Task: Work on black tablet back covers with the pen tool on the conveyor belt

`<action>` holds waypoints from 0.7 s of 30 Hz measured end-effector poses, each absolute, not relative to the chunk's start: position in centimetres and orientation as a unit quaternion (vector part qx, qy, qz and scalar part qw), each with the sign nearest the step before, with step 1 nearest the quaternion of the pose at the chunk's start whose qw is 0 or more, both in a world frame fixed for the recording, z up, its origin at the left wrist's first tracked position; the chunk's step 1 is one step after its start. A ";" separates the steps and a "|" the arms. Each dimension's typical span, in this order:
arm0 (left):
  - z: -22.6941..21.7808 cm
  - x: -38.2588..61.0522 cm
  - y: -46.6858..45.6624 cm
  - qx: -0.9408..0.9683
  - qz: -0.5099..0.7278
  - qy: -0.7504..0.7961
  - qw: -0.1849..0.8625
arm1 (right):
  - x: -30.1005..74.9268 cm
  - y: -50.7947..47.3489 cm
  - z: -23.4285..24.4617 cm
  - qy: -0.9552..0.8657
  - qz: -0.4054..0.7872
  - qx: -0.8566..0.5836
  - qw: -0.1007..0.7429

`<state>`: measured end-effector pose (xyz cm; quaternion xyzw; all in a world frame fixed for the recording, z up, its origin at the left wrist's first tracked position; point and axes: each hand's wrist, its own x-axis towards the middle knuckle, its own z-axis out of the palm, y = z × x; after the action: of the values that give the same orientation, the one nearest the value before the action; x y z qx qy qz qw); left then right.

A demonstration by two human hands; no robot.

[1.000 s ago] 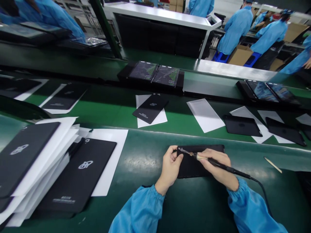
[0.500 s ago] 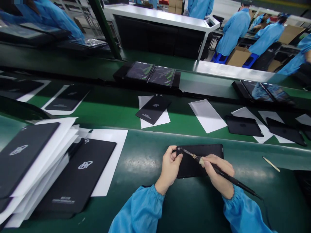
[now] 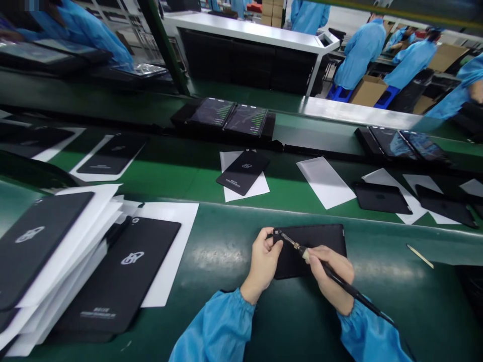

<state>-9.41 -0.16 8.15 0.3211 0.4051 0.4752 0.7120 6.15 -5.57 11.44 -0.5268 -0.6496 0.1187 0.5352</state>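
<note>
A black tablet back cover (image 3: pixel 294 264) lies on the green bench in front of me, its inner side seemingly up. My left hand (image 3: pixel 264 259) grips its upper left corner between thumb and fingers. In my right hand (image 3: pixel 332 274) is a soldering iron (image 3: pixel 302 250), held like a pen, with its cord trailing to the lower right. The iron's tip meets a small part near the cover's upper left corner, close to my left thumb. Whether it touches that part I cannot tell.
Stacked black covers with white sheets (image 3: pixel 132 256) stand at left. A thin pale stick (image 3: pixel 420 255) lies at right. Behind runs a green conveyor (image 3: pixel 181 173) carrying covers, white paper (image 3: pixel 325 182) and lit tablets (image 3: pixel 247 119). People in blue gowns (image 3: pixel 360 50) work beyond.
My right hand and the soldering iron have shifted slightly left, bringing the tip nearer the corner of the cover. Items on the conveyor have drifted a little to the right.
</note>
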 end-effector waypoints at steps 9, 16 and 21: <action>8.3 -9.3 -0.1 0.320 0.482 0.410 0.705 | 6.0 -7.2 9.9 -0.628 0.096 -0.519 0.572; 8.4 -9.3 0.0 0.302 0.483 0.404 0.716 | 10.3 -5.4 12.1 -0.689 0.047 -0.500 0.523; 8.4 -9.4 0.1 0.294 0.481 0.392 0.727 | 11.4 -2.7 12.3 -0.749 -0.082 -0.487 0.441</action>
<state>-9.41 0.09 8.38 0.2943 0.3921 0.4807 0.7271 11.37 -2.71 12.28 -0.4875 -0.7494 -0.0816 0.4406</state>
